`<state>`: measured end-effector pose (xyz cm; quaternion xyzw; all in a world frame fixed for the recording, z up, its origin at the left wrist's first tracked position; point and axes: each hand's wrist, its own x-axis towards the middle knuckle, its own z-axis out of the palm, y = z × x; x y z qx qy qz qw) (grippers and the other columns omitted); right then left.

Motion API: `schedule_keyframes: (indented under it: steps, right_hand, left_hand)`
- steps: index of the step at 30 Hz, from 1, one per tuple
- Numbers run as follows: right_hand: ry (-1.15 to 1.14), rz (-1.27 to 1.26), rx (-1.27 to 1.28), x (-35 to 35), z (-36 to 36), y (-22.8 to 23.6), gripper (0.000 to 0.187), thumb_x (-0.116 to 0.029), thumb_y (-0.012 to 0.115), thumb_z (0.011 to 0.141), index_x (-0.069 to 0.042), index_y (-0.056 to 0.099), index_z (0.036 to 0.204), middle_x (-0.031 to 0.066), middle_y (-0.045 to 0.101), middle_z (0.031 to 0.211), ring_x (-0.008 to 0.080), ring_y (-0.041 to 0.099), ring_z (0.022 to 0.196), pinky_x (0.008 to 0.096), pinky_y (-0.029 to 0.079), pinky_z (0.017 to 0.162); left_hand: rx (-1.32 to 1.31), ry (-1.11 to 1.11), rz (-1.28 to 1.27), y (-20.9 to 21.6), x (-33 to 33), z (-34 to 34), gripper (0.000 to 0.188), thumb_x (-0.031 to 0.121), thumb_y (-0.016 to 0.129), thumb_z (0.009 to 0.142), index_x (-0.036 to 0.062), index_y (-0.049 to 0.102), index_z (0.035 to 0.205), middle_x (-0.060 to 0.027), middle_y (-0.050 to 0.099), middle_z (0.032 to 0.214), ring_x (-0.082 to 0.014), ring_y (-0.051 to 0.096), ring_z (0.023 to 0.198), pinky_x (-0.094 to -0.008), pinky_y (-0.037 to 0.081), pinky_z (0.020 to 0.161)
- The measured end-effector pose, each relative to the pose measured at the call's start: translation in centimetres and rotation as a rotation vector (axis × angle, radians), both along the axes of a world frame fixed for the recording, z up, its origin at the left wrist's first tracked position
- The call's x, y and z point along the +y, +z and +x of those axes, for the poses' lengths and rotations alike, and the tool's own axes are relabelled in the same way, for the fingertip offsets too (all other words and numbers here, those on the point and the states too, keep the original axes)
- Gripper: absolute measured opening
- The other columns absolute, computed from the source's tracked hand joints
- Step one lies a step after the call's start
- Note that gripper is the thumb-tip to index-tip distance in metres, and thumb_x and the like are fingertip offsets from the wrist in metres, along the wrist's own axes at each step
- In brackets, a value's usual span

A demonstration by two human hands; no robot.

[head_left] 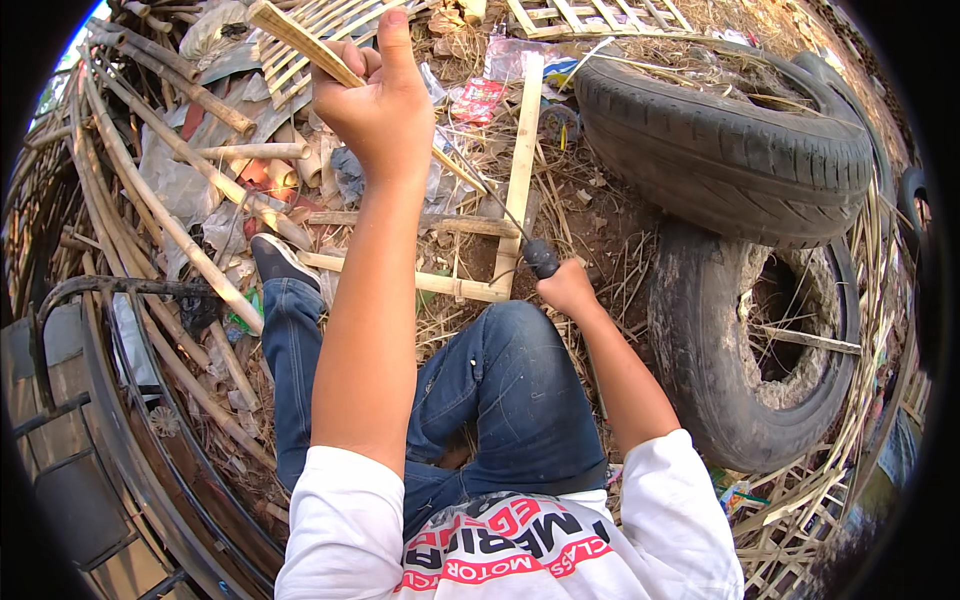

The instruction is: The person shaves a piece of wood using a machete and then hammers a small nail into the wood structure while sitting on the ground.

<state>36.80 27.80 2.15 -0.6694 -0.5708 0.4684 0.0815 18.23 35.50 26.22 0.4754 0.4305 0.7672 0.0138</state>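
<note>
Raised at the upper middle, my left hand [375, 110] is closed around a long split bamboo strip [295, 38]. The strip slants from the upper left down past my wrist toward the middle. My right hand [568, 288] grips the black handle of a knife [541, 258] above my bent knee. Its long, thin blade, seen nearly edge-on, points up and left and lies close to the strip's lower part; whether they touch I cannot tell. Beneath them on the ground is a frame of flat bamboo slats [521, 150].
Two worn tyres, one upper [720, 140] and one lower [700, 350], stand at the right. Bamboo poles [170, 220] lie across the left, near a dark metal frame [90, 400]. Bamboo lattice pieces [590, 15], straw and plastic litter [478, 100] cover the far ground.
</note>
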Motion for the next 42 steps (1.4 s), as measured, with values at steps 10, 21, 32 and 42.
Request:
schedule_keyframes:
  steps: [10,21,32,42]
  right_hand:
    - [0.054,0.077,0.217,-0.4,-0.6,7.0,0.025,-0.014,0.061,0.064,0.007,0.065,0.077,0.0258,0.066,0.075,0.0383,0.067,0.076,0.0417,0.051,0.070]
    - [0.037,-0.108,-0.049,0.3,-1.5,4.4,0.033,-0.018,0.063,0.068,0.004,0.069,0.092,0.0256,0.069,0.091,0.0377,0.068,0.092,0.0413,0.051,0.080]
    - [-0.041,-0.059,0.057,-0.6,-0.4,1.3,0.024,-0.017,0.063,0.069,0.002,0.069,0.083,0.0242,0.068,0.082,0.0368,0.068,0.081,0.0418,0.052,0.073]
    - [0.025,0.064,0.130,-0.6,-0.7,3.2,0.028,-0.018,0.064,0.067,0.004,0.068,0.084,0.0251,0.068,0.085,0.0379,0.068,0.086,0.0426,0.052,0.075]
  left_hand:
    - [-0.004,-0.020,0.015,-0.2,-0.3,-1.0,0.047,0.027,0.074,0.087,0.0139,0.031,0.074,0.0053,0.037,0.058,-0.0038,0.034,0.050,-0.0206,0.027,0.047]
    - [0.039,0.039,-0.034,-0.6,0.0,-1.5,0.049,0.030,0.074,0.087,0.0141,0.030,0.073,0.0052,0.038,0.060,-0.0044,0.033,0.051,-0.0205,0.028,0.049]
    - [-0.047,0.028,-0.027,-0.5,-0.1,-1.9,0.048,0.027,0.075,0.086,0.0135,0.030,0.077,0.0040,0.039,0.059,-0.0048,0.036,0.049,-0.0199,0.030,0.047]
    - [-0.004,0.121,-0.078,-0.1,-0.7,-1.3,0.041,0.026,0.070,0.089,0.0118,0.035,0.073,0.0031,0.041,0.062,-0.0071,0.039,0.055,-0.0240,0.034,0.054]
